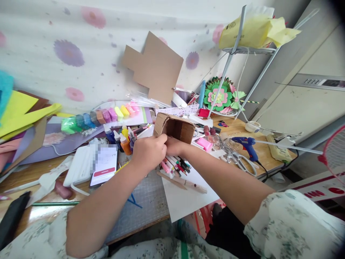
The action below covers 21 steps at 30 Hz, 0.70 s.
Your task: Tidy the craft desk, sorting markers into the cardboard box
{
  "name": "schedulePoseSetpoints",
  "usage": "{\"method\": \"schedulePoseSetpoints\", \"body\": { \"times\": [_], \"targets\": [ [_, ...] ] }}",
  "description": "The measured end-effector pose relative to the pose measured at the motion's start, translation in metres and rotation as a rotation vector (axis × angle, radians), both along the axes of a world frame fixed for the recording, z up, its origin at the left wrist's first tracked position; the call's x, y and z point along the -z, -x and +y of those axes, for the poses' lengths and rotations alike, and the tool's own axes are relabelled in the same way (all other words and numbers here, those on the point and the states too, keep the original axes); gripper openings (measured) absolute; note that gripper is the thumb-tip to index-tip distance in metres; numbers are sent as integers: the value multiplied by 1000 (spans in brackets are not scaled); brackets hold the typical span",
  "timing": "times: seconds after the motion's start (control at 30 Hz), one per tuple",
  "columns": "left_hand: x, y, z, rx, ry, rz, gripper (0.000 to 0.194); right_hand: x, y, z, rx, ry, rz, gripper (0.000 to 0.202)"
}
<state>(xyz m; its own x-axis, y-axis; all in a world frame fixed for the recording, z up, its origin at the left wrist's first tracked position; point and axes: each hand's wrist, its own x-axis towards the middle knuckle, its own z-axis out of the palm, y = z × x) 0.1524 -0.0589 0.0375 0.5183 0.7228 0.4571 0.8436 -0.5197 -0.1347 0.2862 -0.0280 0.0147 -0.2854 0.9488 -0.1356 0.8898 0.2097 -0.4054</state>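
A small brown cardboard box (185, 130) stands tilted on the desk with its open top facing me. My left hand (151, 151) is closed, with its thumb and fingers pinched on the box's near left edge. Right beside it, my right hand (175, 146) rests at the near rim; its fingers are hidden by the box and the left hand. Just below both hands lies a bundle of coloured markers (176, 164), over a white paper sheet (185, 203). Near the sheet's top is a wooden-looking stick (198, 187).
Left of the box are small paint bottles (125, 144), a phone (105, 165) and a row of coloured clay packs (101, 116). On the right lie scissors (238, 156) and a blue glue gun (248, 146). A cut cardboard piece (160, 64) leans at the back, beside a metal rack (228, 66).
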Motion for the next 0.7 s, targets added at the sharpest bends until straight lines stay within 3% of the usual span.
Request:
{"method": "schedulePoseSetpoints", "body": {
  "times": [0.1, 0.23, 0.37, 0.43, 0.53, 0.6, 0.7],
  "targets": [
    [-1, 0, 3, -17, 23, 3, 23, -3, 3, -1, -58, -4, -94, 59],
    [-1, 1, 9, -36, 31, -2, 22, -37, 7, -10, -47, -39, -224, 39],
    [-7, 7, 12, -75, 32, -14, 24, -84, -24, -32, -64, -290, 19, 24],
    [-15, 13, 13, -101, 29, -15, 24, -95, -59, -44, 42, -334, 174, 26],
    [-29, 23, 14, -149, 15, -50, 25, -79, -117, -61, 219, -210, 58, 19],
    [-37, 29, 15, -180, 14, -94, 24, -52, -145, -71, 202, -53, -128, 12],
    [-42, 36, 19, -196, 18, -158, 20, -9, -160, -85, 175, 89, -308, 17]
  ]
}}
